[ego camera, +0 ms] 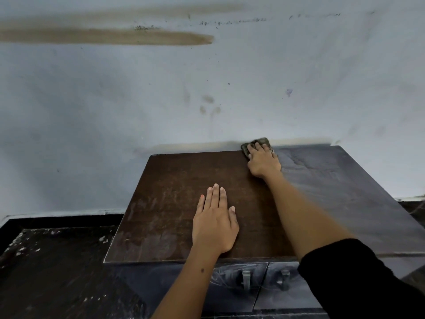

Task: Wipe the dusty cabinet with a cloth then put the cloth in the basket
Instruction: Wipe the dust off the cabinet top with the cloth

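The small, dark grey, crumpled cloth (257, 146) lies at the far edge of the dark brown wooden cabinet top (184, 203), right against the pale blue wall (207, 88) and about midway along that edge. The right hand (263, 161) is pressed flat over it, fingers spread and bent down onto the fabric, so the grip is a pressing hold on the cloth, not a closed fist. The left hand (215, 223) lies open and flat on the wood nearer the front edge, holding nothing, seemingly just bracing. By the look of it the wiping is roughly half done: the left part of the top shows clean brown wood with faint streaks, while the right part (333, 180) carries a grey film of dust. The two drawer fronts (253, 284) below the front edge look dusty too. No basket is in sight, so dropping the cloth there is yet to come.
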